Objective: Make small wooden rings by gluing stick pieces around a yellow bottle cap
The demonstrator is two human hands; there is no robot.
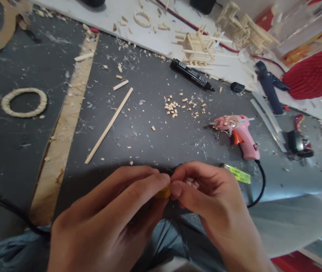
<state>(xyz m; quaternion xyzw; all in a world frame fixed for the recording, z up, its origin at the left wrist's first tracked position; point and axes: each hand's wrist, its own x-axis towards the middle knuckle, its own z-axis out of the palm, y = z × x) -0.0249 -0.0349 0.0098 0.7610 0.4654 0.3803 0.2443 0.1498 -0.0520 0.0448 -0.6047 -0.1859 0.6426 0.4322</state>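
My left hand is closed on a small yellow object, mostly covered by the fingers. The fingertips of my right hand pinch at the right edge of that object, touching my left fingertips. Several small pale wooden pieces show inside the curled fingers of my right hand. Beyond the hands, a pile of small cut wooden bits lies on the grey table. A long thin wooden stick rests to the left of the pile.
A pink glue gun with a black cord and a green-labelled lighter lie at right. Behind are a black marker and a wooden stick model. A pale ring lies left, beside a bare wooden strip.
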